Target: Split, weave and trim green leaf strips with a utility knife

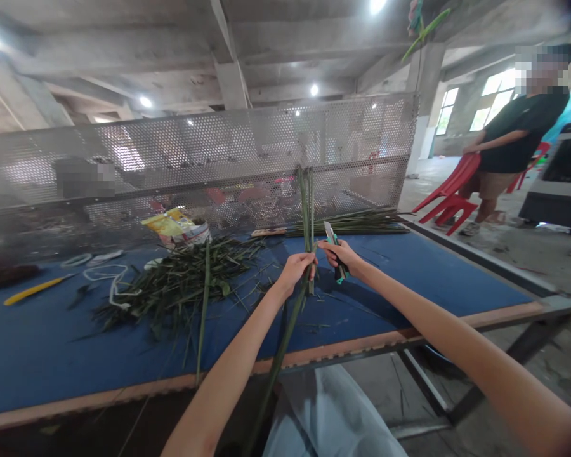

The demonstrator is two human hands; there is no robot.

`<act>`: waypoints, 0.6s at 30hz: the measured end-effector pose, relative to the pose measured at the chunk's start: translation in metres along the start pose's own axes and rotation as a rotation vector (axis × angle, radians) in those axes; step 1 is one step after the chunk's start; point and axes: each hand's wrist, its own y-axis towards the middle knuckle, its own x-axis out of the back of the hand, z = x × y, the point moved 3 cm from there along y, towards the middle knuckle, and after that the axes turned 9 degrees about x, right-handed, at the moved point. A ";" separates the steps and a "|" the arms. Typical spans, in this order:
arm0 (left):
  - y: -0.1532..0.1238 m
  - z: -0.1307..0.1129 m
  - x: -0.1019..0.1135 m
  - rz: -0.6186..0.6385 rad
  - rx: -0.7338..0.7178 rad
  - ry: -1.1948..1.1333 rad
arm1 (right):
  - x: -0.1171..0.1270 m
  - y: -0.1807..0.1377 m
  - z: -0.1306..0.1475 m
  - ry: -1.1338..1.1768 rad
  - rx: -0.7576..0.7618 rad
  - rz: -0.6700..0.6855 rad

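Observation:
Near the middle of the blue table (pixel 385 273), my left hand (pixel 295 270) is closed around a bundle of long green leaf strips (pixel 306 206). The strips stand nearly upright, and a long blade of leaf (pixel 285 336) trails from that hand down past the table's front edge. My right hand (pixel 341 254), just to the right, grips a green and black utility knife (pixel 337 257) with its blade pointing up. Its thumb and forefinger are close to the strips; whether they touch them I cannot tell.
Leaf scraps (pixel 181 285) are heaped on the left, with a yellow packet (pixel 169 222) behind. A yellow-handled tool (pixel 35 291) and white cord (pixel 117 279) lie further left. Long stalks (pixel 361 222) line the back below a perforated metal screen (pixel 195 158). A person (pixel 518 133) stands by red chairs (pixel 450 187).

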 end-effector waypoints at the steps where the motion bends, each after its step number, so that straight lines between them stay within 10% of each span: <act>1: 0.000 0.000 0.000 0.007 -0.002 0.002 | 0.000 0.000 0.000 0.002 -0.008 -0.009; 18: 0.000 0.000 0.002 0.173 0.047 -0.124 | -0.005 -0.004 0.007 0.062 -0.041 -0.059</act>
